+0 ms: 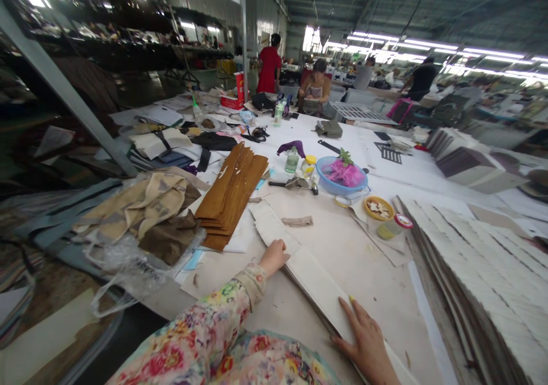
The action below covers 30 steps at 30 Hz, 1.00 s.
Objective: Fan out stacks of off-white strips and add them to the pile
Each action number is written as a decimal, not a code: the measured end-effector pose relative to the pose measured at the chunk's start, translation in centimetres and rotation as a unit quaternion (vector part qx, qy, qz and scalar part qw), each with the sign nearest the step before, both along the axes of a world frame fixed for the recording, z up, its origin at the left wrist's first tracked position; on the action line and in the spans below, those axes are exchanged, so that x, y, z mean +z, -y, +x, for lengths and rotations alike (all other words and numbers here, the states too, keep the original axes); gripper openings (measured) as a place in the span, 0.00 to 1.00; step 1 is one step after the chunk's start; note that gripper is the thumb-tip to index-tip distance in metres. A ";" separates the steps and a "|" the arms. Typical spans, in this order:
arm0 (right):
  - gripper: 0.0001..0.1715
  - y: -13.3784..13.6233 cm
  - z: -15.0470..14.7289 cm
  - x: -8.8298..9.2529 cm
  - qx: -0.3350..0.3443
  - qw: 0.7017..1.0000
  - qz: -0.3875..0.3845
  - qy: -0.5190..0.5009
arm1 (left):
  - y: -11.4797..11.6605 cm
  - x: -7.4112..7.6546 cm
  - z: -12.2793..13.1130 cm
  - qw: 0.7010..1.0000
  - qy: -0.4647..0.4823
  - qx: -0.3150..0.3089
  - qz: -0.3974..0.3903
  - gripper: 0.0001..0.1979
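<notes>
- Head view, far left: crumpled cloth [141, 199] lies beside and partly over a clear plastic bag [128, 282].
- Next: brown strips [233, 194], fanned in a stack on the counter [359, 140].
- Left hand [274, 258]: fingers curled in at the left edge of the pale strips; whether they pinch the edge cannot be told.
- Pale strips [310, 265]: a long, thin, layered stack lying flat and slantwise on the counter, between the brown strips and the right-hand pile. Judged handling: light, fairly stiff across the width, flexible along the length; layers may slide on each other. Take hold by the long edges, supporting two separated points; avoid creasing the ends.
- Beyond: a blue bowl [327, 186] containing a pink bag [341, 172].
- Right hand [363, 336]: fingers spread, palm down over the near part of the strips, resting rather than gripping.
- Far right: a large pile [475, 259] of pale layered pieces.
</notes>
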State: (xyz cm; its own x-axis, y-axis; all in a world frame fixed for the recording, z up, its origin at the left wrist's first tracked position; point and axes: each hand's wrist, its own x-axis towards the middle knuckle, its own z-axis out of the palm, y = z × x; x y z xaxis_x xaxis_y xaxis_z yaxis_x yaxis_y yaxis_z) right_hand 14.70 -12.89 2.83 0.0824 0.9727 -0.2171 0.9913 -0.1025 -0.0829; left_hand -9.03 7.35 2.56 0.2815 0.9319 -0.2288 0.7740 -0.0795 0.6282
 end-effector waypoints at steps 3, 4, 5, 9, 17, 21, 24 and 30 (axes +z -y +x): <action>0.40 0.1 0.2 -0.4 0.004 1.000 0.010 0.004 | -0.5 -0.1 -0.1 1.000 -0.011 0.004 -0.027 0.10; 0.40 0.1 0.3 -0.5 0.005 1.000 0.012 0.005 | -0.7 -0.2 -0.1 0.999 -0.014 0.006 -0.038 0.09; 0.41 0.1 0.4 -0.6 0.006 1.000 0.015 0.006 | -0.9 -0.2 -0.1 0.999 -0.017 0.009 -0.046 0.08; 0.41 0.4 0.8 -1.2 0.014 0.999 0.028 0.006 | -1.5 -0.6 0.1 0.997 -0.028 0.009 -0.068 0.08; 0.40 0.9 1.5 -1.8 0.027 0.998 0.049 0.009 | -1.0 -0.3 0.2 0.997 -0.034 -0.010 -0.064 0.07; 0.41 0.9 1.6 -1.8 0.018 0.999 0.043 0.009 | -0.7 0.0 0.2 0.998 -0.042 -0.007 -0.037 0.06; 0.41 0.7 1.6 -1.7 0.015 0.999 0.042 0.007 | -0.5 -0.1 0.3 0.998 -0.053 -0.001 -0.017 0.08; 0.41 0.8 1.3 -1.7 0.010 0.999 0.039 0.013 | -0.7 0.2 0.3 0.997 -0.073 -0.012 -0.014 0.09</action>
State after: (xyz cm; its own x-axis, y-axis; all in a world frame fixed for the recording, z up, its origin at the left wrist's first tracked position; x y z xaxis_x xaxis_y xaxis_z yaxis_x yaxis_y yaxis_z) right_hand 15.95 -13.65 1.14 0.0671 0.9882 -0.1376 0.9950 -0.0765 -0.0640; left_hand -8.68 8.08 2.72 0.2658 0.9180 -0.2943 0.8558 -0.0842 0.5103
